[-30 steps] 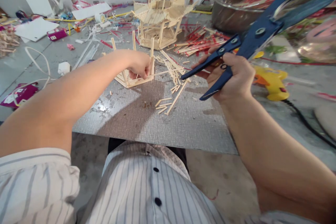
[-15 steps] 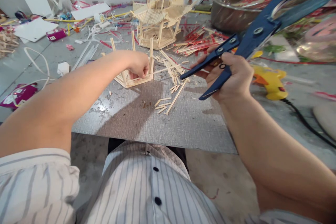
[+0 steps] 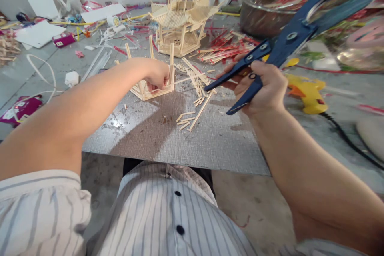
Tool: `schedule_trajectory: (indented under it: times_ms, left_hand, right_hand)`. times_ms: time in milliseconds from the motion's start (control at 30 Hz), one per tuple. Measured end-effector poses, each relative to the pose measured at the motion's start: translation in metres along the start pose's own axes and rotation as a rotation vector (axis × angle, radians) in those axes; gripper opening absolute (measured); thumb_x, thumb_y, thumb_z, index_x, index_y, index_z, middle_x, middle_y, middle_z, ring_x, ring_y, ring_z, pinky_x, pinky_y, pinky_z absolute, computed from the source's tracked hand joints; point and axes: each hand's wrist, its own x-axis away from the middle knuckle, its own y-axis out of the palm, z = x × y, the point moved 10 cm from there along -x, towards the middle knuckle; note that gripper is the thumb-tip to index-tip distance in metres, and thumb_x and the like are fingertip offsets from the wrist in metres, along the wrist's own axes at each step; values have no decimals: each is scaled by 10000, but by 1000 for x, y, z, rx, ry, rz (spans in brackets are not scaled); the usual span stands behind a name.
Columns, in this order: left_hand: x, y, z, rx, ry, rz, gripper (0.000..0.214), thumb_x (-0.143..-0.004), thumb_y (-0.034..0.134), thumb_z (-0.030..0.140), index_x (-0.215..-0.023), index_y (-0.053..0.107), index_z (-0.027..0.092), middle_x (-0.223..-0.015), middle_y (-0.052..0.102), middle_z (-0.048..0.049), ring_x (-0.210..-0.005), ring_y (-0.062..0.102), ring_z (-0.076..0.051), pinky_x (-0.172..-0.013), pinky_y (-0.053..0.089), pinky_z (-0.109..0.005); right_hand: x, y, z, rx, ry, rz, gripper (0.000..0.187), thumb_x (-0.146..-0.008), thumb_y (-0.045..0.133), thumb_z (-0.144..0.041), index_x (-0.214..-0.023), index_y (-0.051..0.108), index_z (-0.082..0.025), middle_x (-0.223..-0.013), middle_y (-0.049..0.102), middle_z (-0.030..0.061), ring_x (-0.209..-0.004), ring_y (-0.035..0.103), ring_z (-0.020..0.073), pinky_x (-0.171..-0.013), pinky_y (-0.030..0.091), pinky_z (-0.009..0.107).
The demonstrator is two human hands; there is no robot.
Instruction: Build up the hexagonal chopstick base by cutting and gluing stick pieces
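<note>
My left hand [image 3: 158, 76] reaches into a small open frame of thin wooden sticks [image 3: 154, 96] with several uprights. Its fingers are pinched low at the frame's near right side, around a thin wooden stick [image 3: 189, 78] that slants out to the right over loose pieces. The fingertips are partly hidden. My right hand [image 3: 264, 84] is closed around a pair of blue hand shears [image 3: 285, 42], held up above the right side of the board. Their two narrow ends point down left and stand apart; the wide curved ends point up right.
A taller stick pagoda [image 3: 180, 20] stands behind the frame. Cut stick pieces [image 3: 187, 119] lie on the grey board [image 3: 168, 136]. Red-wrapped sticks [image 3: 223, 50], a metal basin [image 3: 258, 12] and a yellow glue gun [image 3: 310, 94] with a black cord are to the right.
The shears and my right hand have shifted very slightly left. My left hand stays pinched at the frame in nearly the same place.
</note>
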Motion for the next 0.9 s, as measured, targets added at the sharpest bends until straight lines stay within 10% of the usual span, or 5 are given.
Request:
schedule_trajectory:
  times_ms: [900]
  left_hand:
    - [-2,6,7,116,30,-75,332,-689,530,258,-984,641,153,-725,597,19,-846,627,-163,-759,415,-234]
  right_hand:
    - [1,0,0,8,7,-3,162,-590,565,-333,-604,466,-205,-688,621,16,-732,651,232,-696,518,434]
